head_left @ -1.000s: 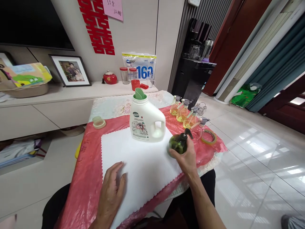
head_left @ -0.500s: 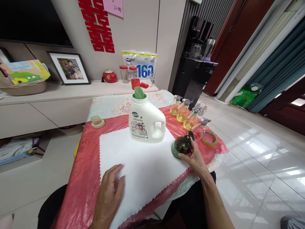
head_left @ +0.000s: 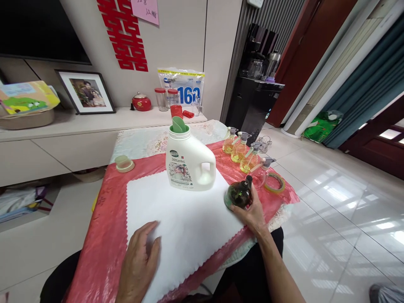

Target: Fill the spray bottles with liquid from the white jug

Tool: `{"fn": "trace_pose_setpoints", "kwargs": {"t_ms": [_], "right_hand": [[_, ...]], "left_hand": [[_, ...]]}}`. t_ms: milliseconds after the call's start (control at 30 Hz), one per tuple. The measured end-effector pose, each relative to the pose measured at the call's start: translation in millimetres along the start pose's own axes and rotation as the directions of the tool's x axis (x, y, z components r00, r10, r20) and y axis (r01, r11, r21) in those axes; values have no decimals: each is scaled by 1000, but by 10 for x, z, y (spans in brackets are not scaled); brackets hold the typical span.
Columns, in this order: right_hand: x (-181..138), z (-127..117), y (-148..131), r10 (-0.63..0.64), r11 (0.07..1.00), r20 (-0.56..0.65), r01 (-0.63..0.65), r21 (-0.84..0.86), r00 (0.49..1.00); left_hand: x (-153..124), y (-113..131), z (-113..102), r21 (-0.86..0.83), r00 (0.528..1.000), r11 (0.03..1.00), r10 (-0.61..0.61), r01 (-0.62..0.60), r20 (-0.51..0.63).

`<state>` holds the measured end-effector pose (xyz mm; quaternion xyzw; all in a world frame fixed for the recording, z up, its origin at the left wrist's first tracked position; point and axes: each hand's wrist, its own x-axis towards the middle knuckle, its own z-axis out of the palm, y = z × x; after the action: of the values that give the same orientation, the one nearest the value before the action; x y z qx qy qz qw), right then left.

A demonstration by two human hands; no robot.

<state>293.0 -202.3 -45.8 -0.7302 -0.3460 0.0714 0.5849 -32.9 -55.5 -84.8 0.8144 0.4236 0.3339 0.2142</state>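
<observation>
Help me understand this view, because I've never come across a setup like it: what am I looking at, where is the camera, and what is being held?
There is no machine here, just a person's two bare hands. The view comes from one camera worn on the head, looking forward and down.

The left hand is open over a white sheet, with nothing in its grasp. The right hand holds a dark pump bottle, tilted; whether it touches the sheet is hard to tell.

A white jug stands on the sheet, a green piece sticking up from its mouth. On the red covering are a pale cap, a row of clear pump bottles, and a roll of tape.
</observation>
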Motion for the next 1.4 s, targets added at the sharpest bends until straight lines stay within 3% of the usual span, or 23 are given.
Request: {"fn": "trace_pose_setpoints", "kwargs": {"t_ms": [233, 367, 800, 1033, 1233, 1400], "right_hand": [[17, 10, -20, -4, 989, -317, -44, -144, 948], [60, 34, -1, -9, 972, -396, -84, -218, 918], [104, 85, 105, -21, 941, -443, -132, -311, 896], [79, 19, 107, -63, 951, -361, -55, -306, 930], [-66, -97, 115, -67, 968, -357, -26, -250, 932], [-319, -106, -68, -121, 974, -402, 32, -223, 907]], "left_hand": [[2, -18, 3, 21, 999, 999, 41, -41, 0], [6, -26, 7, 19, 999, 999, 38, -38, 2], [10, -33, 17, 22, 999, 998, 54, -54, 3], [13, -18, 11, 2, 1000, 1000, 29, -29, -4], [19, -25, 29, -34, 1000, 999, 8, -8, -7], [9, 26, 43, -40, 999, 999, 18, -20, -32]]}}
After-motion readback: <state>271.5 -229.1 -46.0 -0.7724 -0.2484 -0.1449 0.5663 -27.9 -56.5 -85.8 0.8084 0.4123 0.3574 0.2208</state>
